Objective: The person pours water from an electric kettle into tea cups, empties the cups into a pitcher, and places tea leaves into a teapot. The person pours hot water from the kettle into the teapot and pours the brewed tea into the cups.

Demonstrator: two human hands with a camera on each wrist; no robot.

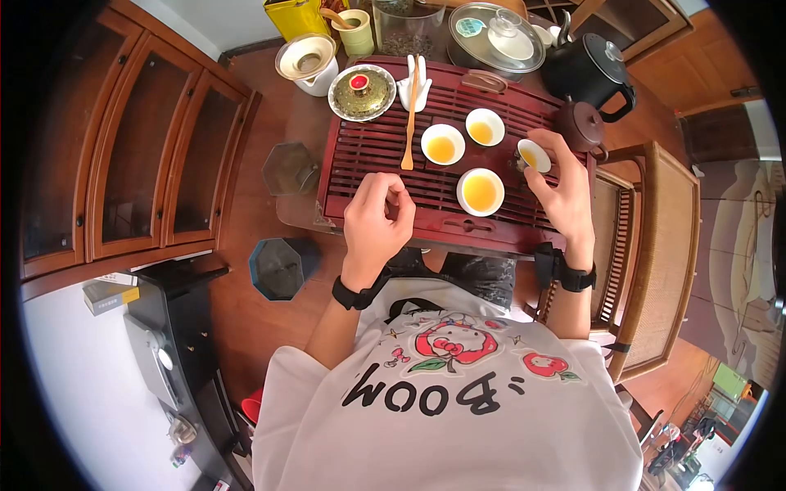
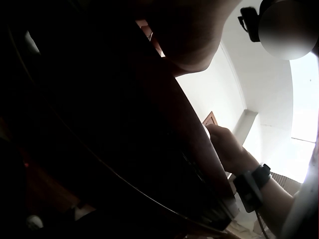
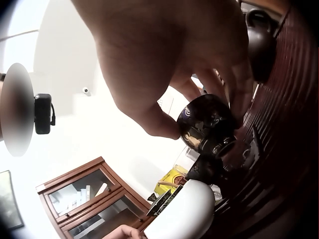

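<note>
My right hand [image 1: 563, 190] pinches a small cup [image 1: 532, 155] of yellow liquid between thumb and fingers, tilted, above the right part of the slatted red tray [image 1: 512, 235]. In the right wrist view, that cup [image 3: 202, 122] is dark outside with a gold and blue pattern, between the thumb and fingers of the hand [image 3: 164, 64]. Three white-rimmed cups [image 1: 443, 146], [image 1: 485, 128], [image 1: 481, 193] with yellow liquid stand on the tray to its left. My left hand [image 1: 379, 219], fingers loosely curled and holding nothing visible, is at the tray's front left edge; its wrist view is very dark.
A lidded patterned bowl [image 1: 361, 93], a white hand-shaped holder [image 1: 416, 96] and a wooden stick [image 1: 411, 123] are on the tray's left half. A brown teapot [image 1: 579, 124] is at its right end. Behind are a strainer on a pitcher [image 1: 308, 64], a glass-lidded pot [image 1: 496, 37] and a black kettle [image 1: 585, 69].
</note>
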